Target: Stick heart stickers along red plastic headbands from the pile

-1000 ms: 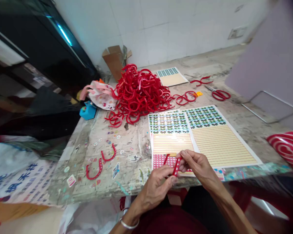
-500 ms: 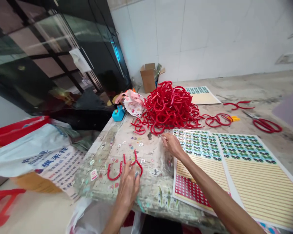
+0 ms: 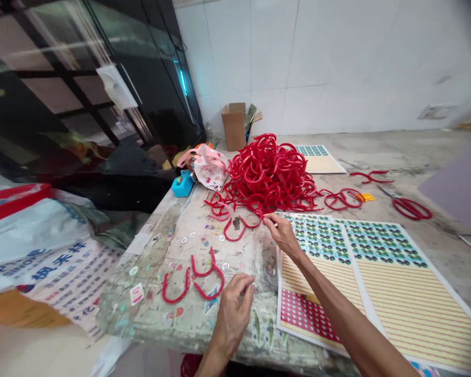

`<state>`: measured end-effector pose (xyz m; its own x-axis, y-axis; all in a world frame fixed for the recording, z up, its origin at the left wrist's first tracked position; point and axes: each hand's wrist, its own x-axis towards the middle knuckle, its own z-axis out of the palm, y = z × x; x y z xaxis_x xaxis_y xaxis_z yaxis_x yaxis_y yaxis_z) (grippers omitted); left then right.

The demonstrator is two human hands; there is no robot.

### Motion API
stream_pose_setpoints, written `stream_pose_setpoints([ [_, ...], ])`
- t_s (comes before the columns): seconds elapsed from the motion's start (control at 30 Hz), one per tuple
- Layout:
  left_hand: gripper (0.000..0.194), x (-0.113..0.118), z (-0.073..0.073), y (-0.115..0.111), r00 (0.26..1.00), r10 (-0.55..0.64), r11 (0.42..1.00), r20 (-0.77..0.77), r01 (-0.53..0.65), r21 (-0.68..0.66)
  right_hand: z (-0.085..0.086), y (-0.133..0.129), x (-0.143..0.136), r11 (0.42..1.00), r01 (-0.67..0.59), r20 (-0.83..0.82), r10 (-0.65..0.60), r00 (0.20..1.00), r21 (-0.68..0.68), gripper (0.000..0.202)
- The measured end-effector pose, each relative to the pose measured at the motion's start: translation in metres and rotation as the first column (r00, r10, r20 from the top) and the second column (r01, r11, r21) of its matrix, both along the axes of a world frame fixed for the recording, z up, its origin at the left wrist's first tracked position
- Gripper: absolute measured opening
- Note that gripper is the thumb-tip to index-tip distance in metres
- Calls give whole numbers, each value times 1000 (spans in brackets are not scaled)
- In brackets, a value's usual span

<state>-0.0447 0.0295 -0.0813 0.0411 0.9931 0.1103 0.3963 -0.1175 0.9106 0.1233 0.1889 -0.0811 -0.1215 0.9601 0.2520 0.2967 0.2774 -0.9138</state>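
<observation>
My right hand reaches to the front edge of a heap of red curved bands. Its thumb and fingers pinch the end of a red band. Beside that band, a U-shaped one lies just out from the heap. Close to the table's front edge, my left hand hovers with its fingers bent and the thumb apart, holding nothing. To its left, a few U-shaped red bands lie on the tabletop, some overlapping.
Printed sticker sheets cover the table's right side, partly under my right forearm. Red-handled scissors lie beyond them. A blue tape dispenser, a pink-and-white cloth item and a cardboard box stand at the back left.
My left hand has let go of the red bands at the front left and drawn away to the right. My right hand now pinches a band, which has come slightly out of the heap.
</observation>
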Motion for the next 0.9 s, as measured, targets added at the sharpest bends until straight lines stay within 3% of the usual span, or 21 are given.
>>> stream_pose_setpoints([
  [0.13, 29, 15, 9, 23, 965, 63, 981, 256, -13, -193, 21, -40, 38, 990, -78, -176, 57, 983, -116, 29],
  [0.2, 31, 27, 17, 29, 919, 77, 966, 386, 27, -258, 27, -64, 52, 960, -181, -344, 100, 934, -213, 29],
  [0.27, 32, 41, 22, 32, 866, 78, 959, 494, 70, -275, 30, -84, 63, 901, -311, -587, 82, 805, -301, 25],
  [0.33, 31, 54, 24, 30, 839, 57, 956, 541, 110, -271, 31, -100, 71, 844, -397, -756, -14, 654, -359, 22],
  [0.4, 28, 63, 23, 25, 866, -7, 955, 500, 154, -252, 31, -110, 75, 816, -404, -794, -106, 599, -414, 20],
  [0.5, 25, 71, 20, 19, 917, -109, 945, 384, 216, -246, 30, -117, 79, 794, -400, -795, -165, 583, -458, 19],
  [0.67, 24, 75, 19, 13, 907, -157, 914, 390, 282, -290, 30, -118, 80, 795, -372, -799, -220, 560, -480, 20],
  [0.8, 23, 73, 19, 14, 824, -54, 877, 564, 309, -367, 33, -119, 79, 795, -386, -796, -187, 576, -467, 19],
  [0.9, 24, 66, 22, 18, 656, 114, 821, 746, 361, -442, 33, -121, 80, 795, -378, -772, -170, 612, -474, 21],
])
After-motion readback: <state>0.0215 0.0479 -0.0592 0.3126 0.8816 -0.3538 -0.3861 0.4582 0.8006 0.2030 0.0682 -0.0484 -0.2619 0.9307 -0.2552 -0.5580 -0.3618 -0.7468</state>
